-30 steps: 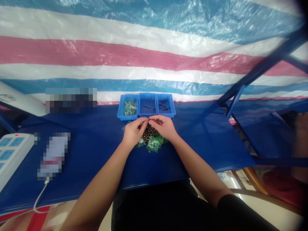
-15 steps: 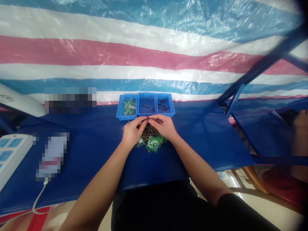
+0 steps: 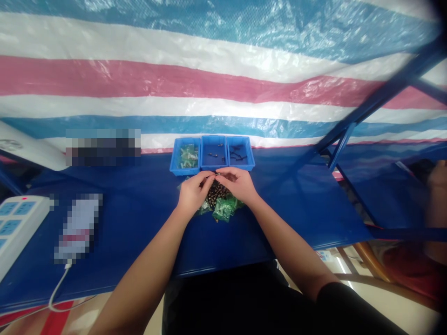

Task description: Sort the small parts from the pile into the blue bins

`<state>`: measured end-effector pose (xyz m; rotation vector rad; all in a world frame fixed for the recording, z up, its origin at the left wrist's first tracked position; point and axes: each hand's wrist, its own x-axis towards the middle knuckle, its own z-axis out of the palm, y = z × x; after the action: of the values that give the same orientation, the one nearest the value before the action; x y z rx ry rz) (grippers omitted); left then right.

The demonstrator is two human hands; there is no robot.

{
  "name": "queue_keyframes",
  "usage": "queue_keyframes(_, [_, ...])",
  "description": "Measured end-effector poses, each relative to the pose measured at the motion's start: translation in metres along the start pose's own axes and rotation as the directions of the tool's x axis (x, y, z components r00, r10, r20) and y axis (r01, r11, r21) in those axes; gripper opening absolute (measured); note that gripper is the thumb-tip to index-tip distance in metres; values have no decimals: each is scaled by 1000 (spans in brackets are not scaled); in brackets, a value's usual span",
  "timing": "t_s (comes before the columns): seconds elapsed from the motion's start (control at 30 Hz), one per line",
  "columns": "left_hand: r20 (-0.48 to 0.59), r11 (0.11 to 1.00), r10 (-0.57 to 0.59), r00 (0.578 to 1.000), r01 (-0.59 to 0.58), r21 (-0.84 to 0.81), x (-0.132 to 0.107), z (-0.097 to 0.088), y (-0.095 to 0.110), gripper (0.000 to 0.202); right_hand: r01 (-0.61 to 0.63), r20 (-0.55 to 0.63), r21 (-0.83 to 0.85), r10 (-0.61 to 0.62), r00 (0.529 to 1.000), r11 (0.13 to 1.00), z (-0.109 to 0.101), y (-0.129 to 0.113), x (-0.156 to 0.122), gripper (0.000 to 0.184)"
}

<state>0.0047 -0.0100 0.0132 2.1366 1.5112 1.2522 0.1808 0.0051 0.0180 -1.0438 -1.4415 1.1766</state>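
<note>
My left hand [image 3: 193, 191] and my right hand [image 3: 236, 183] meet fingertip to fingertip over a heap of small dark parts [image 3: 215, 191] on the blue table [image 3: 139, 218]. Both hands are pinched shut on something tiny that I cannot make out. Green plastic packets [image 3: 223, 209] lie under and in front of the heap. Just beyond my fingers stand three small blue bins in a row: the left bin [image 3: 186, 157] holds green packets, the middle bin [image 3: 213, 153] a few dark parts, the right bin [image 3: 240, 153] several dark pieces.
A white power strip [image 3: 16, 228] lies at the left edge, with a blurred white object [image 3: 77, 228] and its cable beside it. A striped tarp [image 3: 223, 79] hangs behind the table. A blue metal frame [image 3: 349, 135] slants at the right. Another person's arm [image 3: 436, 186] shows at far right.
Almost nothing differs; my hands stay pinched together over the heap, with only a slight shift of the view.
</note>
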Motion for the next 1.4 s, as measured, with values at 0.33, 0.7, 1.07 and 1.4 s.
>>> queue_keyframes(0.33, [-30,1000,6,1000,-7,-23,-1,2,-3,26,-5,-14,-2,5,1000,1000,-1,0,1,29])
queue_keyframes(0.7, [3,1000,-15,1000,15,-10,1,0,1,25,-7,-8,11,8,1000,1000,0,-2,0,30])
queue_keyframes(1.07, [-104,975,-85,991,104,195,6,-4,3,31,-8,-58,-29,6,998,1000,1,-1,1,31])
queue_keyframes(1.4, [-97,945,-271,958,284,160,8,-9,-13,31,1,-61,-46,-4,998,999,-1,1,1,30])
